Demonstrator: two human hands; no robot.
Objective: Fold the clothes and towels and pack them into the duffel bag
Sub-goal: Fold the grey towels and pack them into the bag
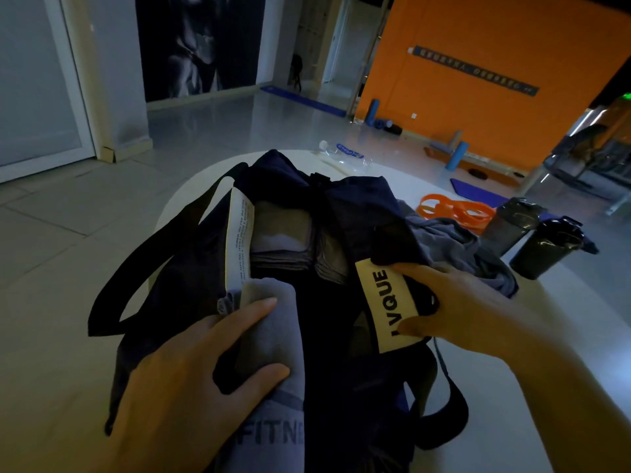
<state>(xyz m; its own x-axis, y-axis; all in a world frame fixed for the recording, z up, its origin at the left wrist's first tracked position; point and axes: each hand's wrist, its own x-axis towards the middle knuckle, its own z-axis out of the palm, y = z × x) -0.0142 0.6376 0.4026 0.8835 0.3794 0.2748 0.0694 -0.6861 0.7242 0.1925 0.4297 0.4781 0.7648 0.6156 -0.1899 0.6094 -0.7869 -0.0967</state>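
A dark navy duffel bag (327,206) stands open on a round white table (580,302). Folded grey towels (283,244) lie stacked inside it. My left hand (201,373) holds a folded grey towel (273,336) printed with "FITNE" at the bag's near left side, its fingers laid over the cloth. My right hand (454,302) pinches the bag's right rim at a cream label (389,305) reading "VQUE", thumb on the label. A crumpled blue-grey garment (454,240) lies on the table just right of the bag.
Orange resistance bands (454,208) and two dark shaker bottles (546,247) sit at the table's right. A clear water bottle (345,153) lies behind the bag. Foam rollers (456,155) and mats lie on the floor by the orange wall.
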